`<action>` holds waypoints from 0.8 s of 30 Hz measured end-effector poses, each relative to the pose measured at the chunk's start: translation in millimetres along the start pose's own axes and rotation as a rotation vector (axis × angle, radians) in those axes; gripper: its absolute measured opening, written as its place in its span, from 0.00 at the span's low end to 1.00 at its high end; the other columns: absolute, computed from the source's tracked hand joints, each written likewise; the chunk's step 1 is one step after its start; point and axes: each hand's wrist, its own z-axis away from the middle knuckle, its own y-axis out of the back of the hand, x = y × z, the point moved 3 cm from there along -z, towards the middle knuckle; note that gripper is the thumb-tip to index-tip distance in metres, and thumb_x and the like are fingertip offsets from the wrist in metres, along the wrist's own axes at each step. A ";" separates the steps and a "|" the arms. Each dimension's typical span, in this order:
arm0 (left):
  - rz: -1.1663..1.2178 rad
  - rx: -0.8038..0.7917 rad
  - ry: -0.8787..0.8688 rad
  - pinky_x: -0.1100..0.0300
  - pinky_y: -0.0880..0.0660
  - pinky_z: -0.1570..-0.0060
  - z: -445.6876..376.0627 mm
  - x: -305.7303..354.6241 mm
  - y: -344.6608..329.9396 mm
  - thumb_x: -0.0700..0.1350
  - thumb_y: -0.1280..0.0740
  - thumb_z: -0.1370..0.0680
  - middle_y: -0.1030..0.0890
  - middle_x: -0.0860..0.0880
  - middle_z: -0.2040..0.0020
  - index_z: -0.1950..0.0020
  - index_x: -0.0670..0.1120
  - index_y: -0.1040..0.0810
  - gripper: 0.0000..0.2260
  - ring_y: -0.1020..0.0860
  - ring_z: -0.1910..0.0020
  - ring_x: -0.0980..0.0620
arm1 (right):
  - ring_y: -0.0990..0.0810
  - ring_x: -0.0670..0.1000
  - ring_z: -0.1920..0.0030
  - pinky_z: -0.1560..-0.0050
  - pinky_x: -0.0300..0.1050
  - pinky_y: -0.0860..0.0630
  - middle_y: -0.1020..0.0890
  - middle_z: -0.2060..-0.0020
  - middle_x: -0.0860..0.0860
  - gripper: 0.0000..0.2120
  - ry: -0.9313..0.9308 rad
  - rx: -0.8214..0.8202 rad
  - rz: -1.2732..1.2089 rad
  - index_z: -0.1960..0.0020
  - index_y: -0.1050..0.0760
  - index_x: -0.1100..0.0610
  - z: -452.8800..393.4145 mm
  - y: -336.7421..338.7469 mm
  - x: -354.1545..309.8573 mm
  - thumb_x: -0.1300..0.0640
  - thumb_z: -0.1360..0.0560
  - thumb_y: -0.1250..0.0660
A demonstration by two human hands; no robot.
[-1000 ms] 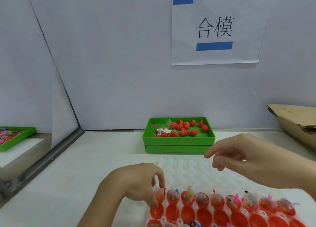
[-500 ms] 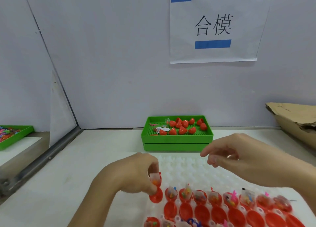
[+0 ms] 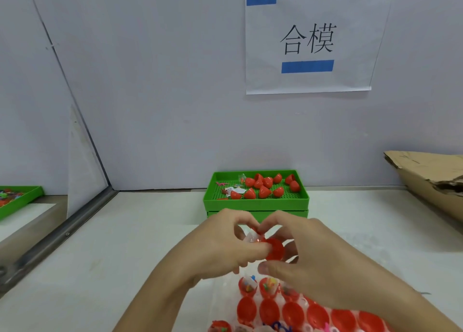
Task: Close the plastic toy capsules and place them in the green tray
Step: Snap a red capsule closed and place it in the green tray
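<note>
Both hands meet above the table's middle around one red plastic capsule (image 3: 275, 249) with a small clear toy packet showing at its top. My left hand (image 3: 223, 249) pinches the capsule from the left and my right hand (image 3: 308, 251) grips it from the right. Beyond the hands stands the green tray (image 3: 255, 202), stacked on a second one, holding several closed red capsules (image 3: 264, 190) and a few loose packets. Below the hands lies a white holder sheet (image 3: 220, 296) with rows of open red capsule halves (image 3: 269, 309), some with toys inside.
A torn cardboard box (image 3: 431, 181) lies at the right against the wall. A metal rail (image 3: 62, 234) and a partition close off the left, with another green tray (image 3: 20, 199) of colourful toys behind it. A paper sign (image 3: 308, 38) hangs on the wall.
My left hand lifted a capsule out of the holder sheet and raised it toward the middle. My right hand came in from the right and now holds the same capsule.
</note>
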 end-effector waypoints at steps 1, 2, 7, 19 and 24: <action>0.017 0.007 -0.011 0.66 0.26 0.68 0.7 1.1 1.6 0.56 0.26 0.28 0.20 0.53 0.68 0.51 0.56 0.20 0.09 0.23 0.71 0.59 | 0.16 0.43 0.60 0.57 0.43 0.18 0.17 0.57 0.39 0.15 0.004 0.009 -0.009 0.47 0.27 0.39 -0.5 1.4 0.8 0.51 0.28 0.25; 0.036 0.010 -0.019 0.67 0.27 0.68 1.3 2.0 3.3 0.58 0.26 0.29 0.20 0.53 0.68 0.49 0.56 0.20 0.12 0.23 0.71 0.60 | 0.16 0.43 0.60 0.56 0.42 0.18 0.16 0.58 0.38 0.13 0.007 0.015 -0.021 0.47 0.26 0.40 -1.3 3.6 1.8 0.53 0.26 0.27; 0.184 -0.001 -0.085 0.64 0.25 0.64 0.9 4.4 4.7 0.48 0.23 0.28 0.18 0.49 0.63 0.46 0.49 0.18 0.13 0.22 0.69 0.56 | 0.14 0.45 0.59 0.56 0.39 0.17 0.16 0.57 0.41 0.09 -0.049 0.040 -0.170 0.45 0.23 0.45 -6.0 14.4 7.1 0.59 0.21 0.32; 0.439 0.157 -0.230 0.63 0.20 0.57 -6.2 11.9 -3.0 0.47 0.25 0.29 0.13 0.49 0.55 0.47 0.45 0.17 0.12 0.15 0.55 0.51 | 0.13 0.48 0.59 0.58 0.37 0.19 0.13 0.61 0.49 0.01 -0.082 0.059 -0.299 0.51 0.21 0.53 -6.1 40.8 12.8 0.58 0.22 0.31; 0.526 0.265 -0.291 0.65 0.22 0.62 -7.6 14.8 -7.3 0.49 0.26 0.32 0.13 0.46 0.58 0.47 0.46 0.18 0.16 0.15 0.59 0.50 | 0.14 0.47 0.61 0.60 0.35 0.21 0.13 0.61 0.48 0.03 -0.055 0.117 -0.301 0.51 0.19 0.49 -6.1 46.1 13.3 0.56 0.23 0.29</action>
